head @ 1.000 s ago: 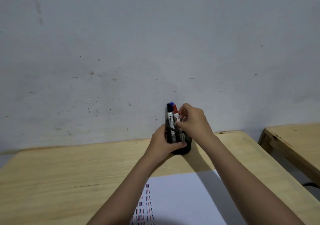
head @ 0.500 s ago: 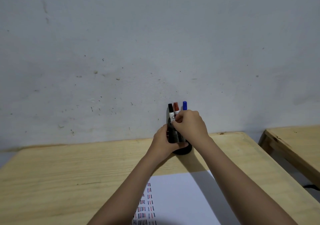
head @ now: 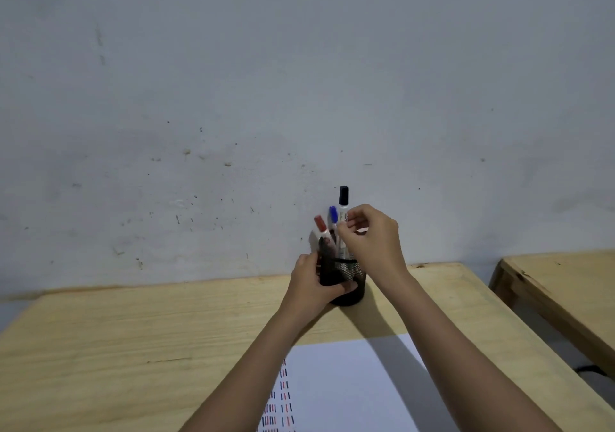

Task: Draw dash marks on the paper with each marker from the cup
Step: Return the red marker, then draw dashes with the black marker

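A black mesh cup [head: 347,273] stands at the back of the wooden table [head: 139,341], against the wall. My left hand [head: 312,285] is wrapped around the cup's left side. My right hand [head: 371,238] pinches the black-capped marker [head: 343,212], which stands higher than the others with its lower end still inside the cup. A red-capped marker [head: 321,228] and a blue-capped marker [head: 333,217] lean in the cup. White paper [head: 349,388] lies near me, with rows of red, blue and black dashes along its left part.
A grey wall [head: 299,82] rises directly behind the cup. A second wooden table [head: 562,285] stands to the right across a narrow gap, with a dark cable [head: 595,370] on the floor between them.
My right hand has moved from the blue marker to the black-capped one and raised it above the other two. My left hand has kept its hold on the cup.
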The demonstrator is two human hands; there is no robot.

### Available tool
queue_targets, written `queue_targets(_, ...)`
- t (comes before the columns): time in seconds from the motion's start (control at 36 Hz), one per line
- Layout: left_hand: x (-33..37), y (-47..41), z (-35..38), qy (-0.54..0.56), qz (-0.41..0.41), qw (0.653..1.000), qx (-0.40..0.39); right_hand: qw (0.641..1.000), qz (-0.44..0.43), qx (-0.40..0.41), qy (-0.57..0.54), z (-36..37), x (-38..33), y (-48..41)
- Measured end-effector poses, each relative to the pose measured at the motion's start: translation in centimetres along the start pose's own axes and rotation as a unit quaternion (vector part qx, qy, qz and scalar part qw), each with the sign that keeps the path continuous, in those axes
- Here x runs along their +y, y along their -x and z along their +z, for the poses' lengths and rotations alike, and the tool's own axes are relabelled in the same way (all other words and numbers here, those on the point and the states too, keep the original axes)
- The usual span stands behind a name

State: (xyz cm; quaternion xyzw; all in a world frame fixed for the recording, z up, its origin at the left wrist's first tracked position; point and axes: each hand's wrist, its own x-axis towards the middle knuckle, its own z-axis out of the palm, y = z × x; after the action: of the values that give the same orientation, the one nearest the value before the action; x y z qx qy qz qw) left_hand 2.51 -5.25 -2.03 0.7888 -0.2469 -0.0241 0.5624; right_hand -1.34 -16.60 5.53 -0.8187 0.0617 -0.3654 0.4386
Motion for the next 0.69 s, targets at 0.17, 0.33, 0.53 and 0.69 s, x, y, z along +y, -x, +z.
queue_targets(0.17,1.7,1.1,-0.5,0.015,-0.027,1.0,-0.002,0.995,-0.065,0.041,-0.058,-2.1,-2.5,1.0)
queue_targets(0.33,4.3,4.0,-2.0,0.048,-0.038,0.997,0.046,0.995,-0.089,-0.004,-0.041,-4.6,-4.0,3.9)
queue_targets(0.53,9.6,8.5,-5.4,0.106,0.061,0.991,0.048,0.99,-0.105,-0.093,-0.016,-7.5,-4.9,8.8)
queue_targets(0.69,12.6,12.3,-6.7,0.105,0.102,0.988,0.042,0.977,-0.123,-0.171,0.03,-8.7,-6.0,12.5)
